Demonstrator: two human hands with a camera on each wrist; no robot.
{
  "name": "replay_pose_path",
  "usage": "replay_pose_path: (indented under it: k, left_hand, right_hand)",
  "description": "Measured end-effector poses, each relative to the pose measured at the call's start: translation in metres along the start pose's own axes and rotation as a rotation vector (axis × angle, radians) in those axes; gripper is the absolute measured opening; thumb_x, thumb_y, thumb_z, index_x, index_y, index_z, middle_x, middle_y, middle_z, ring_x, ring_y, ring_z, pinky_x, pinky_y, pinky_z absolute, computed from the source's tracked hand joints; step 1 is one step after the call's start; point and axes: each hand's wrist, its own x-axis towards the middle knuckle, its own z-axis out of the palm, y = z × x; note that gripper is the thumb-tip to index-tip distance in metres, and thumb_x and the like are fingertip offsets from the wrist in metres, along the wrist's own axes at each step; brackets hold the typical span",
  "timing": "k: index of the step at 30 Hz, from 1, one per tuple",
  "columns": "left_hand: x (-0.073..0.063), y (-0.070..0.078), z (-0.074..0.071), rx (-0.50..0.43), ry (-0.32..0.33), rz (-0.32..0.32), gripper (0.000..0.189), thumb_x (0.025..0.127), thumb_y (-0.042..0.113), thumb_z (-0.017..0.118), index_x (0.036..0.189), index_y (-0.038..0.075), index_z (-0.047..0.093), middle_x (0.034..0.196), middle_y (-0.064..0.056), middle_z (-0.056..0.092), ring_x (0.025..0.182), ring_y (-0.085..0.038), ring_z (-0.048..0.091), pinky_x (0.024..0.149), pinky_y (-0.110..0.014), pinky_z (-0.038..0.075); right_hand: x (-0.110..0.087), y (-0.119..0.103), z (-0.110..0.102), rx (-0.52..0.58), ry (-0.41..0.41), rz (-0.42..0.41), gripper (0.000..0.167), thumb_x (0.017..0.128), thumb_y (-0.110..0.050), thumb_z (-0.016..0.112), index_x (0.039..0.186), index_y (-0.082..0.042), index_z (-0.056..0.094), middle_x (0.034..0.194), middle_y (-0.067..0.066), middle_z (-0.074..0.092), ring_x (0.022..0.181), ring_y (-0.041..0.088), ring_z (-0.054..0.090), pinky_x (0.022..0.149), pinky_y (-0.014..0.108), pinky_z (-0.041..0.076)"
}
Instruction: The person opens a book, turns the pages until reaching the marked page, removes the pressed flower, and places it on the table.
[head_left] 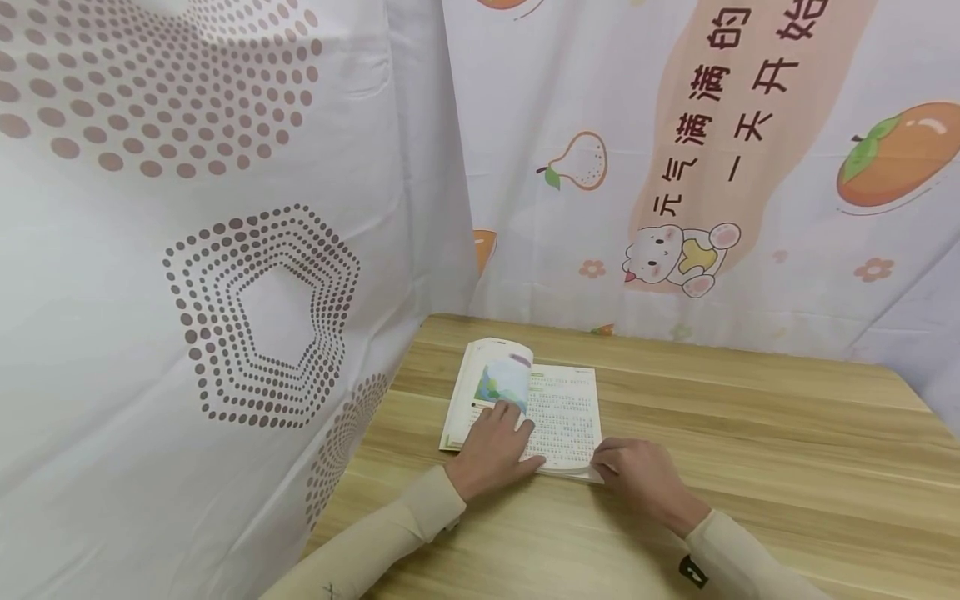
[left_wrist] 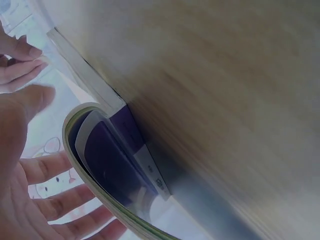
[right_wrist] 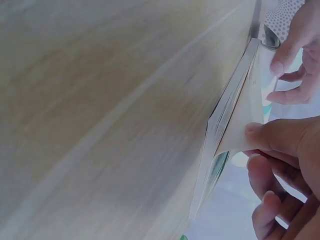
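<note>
An open book (head_left: 562,404) lies on the wooden table, its left page showing a coloured picture (head_left: 502,382) and its right page full of printed text. My left hand (head_left: 495,446) rests across the lower left page and the fold, fingers spread and thumb over the right page. In the left wrist view the left-hand part of the book (left_wrist: 82,150) curves up beside the fingers. At the lower right corner, my right hand (head_left: 641,475) pinches a page (right_wrist: 242,120) between thumb and fingers, and that corner is lifted from the pages beneath.
The wooden table (head_left: 750,417) stretches off to the right of the book. A white curtain with dotted patterns (head_left: 262,317) hangs along the left side. Behind the table hangs a printed cloth (head_left: 555,250) with fruit, a cartoon animal and Chinese characters.
</note>
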Motion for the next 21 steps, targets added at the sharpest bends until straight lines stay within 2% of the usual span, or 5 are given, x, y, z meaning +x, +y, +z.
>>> replay_pose_path:
  k: [4, 11, 13, 16, 21]
  left_hand:
    - [0.0005, 0.0023, 0.0017, 0.016, -0.049, -0.011, 0.063, 0.079, 0.075, 0.070, 0.098, 0.016, 0.071, 0.103, -0.006, 0.064, 0.094, -0.025, 0.058, 0.075, -0.037, 0.051]
    - [-0.0003, 0.0006, 0.0023, 0.050, -0.054, 0.007, 0.062, 0.080, 0.075, 0.068, 0.101, 0.017, 0.072, 0.105, -0.005, 0.064, 0.094, -0.024, 0.058, 0.074, -0.036, 0.052]
    - [0.0001, 0.0002, 0.0027, 0.057, -0.044, 0.008, 0.056, 0.084, 0.071, 0.068, 0.100, 0.018, 0.073, 0.103, -0.005, 0.064, 0.093, -0.024, 0.058, 0.073, -0.035, 0.052]
    - [0.0012, 0.0009, 0.0025, 0.053, -0.028, 0.001, 0.044, 0.089, 0.061, 0.070, 0.095, 0.017, 0.074, 0.097, -0.003, 0.063, 0.088, -0.022, 0.056, 0.070, -0.034, 0.051]
    - [0.0027, 0.0047, 0.0003, 0.035, -0.032, -0.035, 0.022, 0.085, 0.037, 0.068, 0.086, 0.015, 0.068, 0.087, -0.002, 0.056, 0.079, -0.022, 0.050, 0.064, -0.033, 0.044]
  right_hand:
    - [-0.0002, 0.0008, -0.0010, 0.025, -0.007, 0.033, 0.014, 0.075, -0.007, 0.088, 0.083, -0.016, 0.080, 0.087, -0.007, 0.076, 0.077, 0.011, 0.073, 0.064, 0.030, 0.058]
    - [0.0008, 0.0014, -0.0043, 0.114, 0.016, 0.122, 0.011, 0.081, -0.014, 0.087, 0.084, -0.021, 0.079, 0.091, -0.009, 0.076, 0.073, 0.000, 0.065, 0.062, 0.025, 0.054]
    - [0.0008, 0.0015, -0.0046, 0.126, 0.063, 0.140, 0.012, 0.081, -0.015, 0.088, 0.088, -0.020, 0.079, 0.094, -0.007, 0.075, 0.067, -0.004, 0.059, 0.057, 0.022, 0.050]
    - [0.0012, 0.0021, -0.0040, 0.117, 0.160, 0.148, 0.025, 0.077, -0.012, 0.090, 0.100, -0.014, 0.079, 0.102, 0.000, 0.075, 0.061, -0.007, 0.051, 0.052, 0.018, 0.045]
    - [0.0015, 0.0017, -0.0038, 0.099, 0.257, 0.136, 0.046, 0.072, -0.007, 0.092, 0.116, -0.008, 0.075, 0.109, 0.006, 0.072, 0.057, -0.007, 0.049, 0.049, 0.016, 0.042]
